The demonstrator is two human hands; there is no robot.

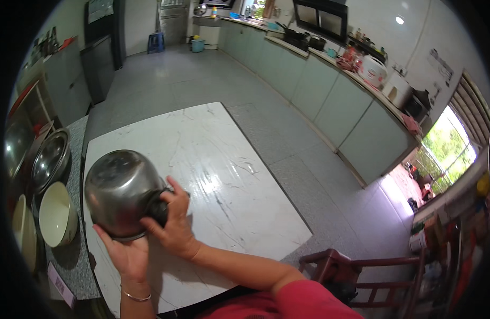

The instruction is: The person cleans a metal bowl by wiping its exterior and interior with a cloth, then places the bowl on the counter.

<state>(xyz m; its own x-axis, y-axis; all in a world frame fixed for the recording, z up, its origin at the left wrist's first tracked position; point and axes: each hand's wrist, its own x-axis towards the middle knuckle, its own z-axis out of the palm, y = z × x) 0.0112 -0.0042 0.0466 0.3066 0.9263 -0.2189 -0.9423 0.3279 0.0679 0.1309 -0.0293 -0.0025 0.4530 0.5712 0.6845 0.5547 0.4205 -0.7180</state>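
Note:
A shiny metal pot [119, 191] is tipped so that its rounded base faces the camera, over the left part of a white marbled table [205, 159]. My left hand [127, 251] supports it from below at its lower rim, fingers along the metal. On the pot's right side, my right hand [175, 223] grips a dark, rough-looking thing [158, 207] against the rim; whether this is a scouring pad or another item cannot be told. The pot's inside is hidden from view.
A cream bowl [57, 215] and metal basins [49, 159] stand on a speckled side surface at the left. A dark red wooden chair [336, 267] is near the table's lower right corner. Pale green cabinets [328, 107] line the far right wall.

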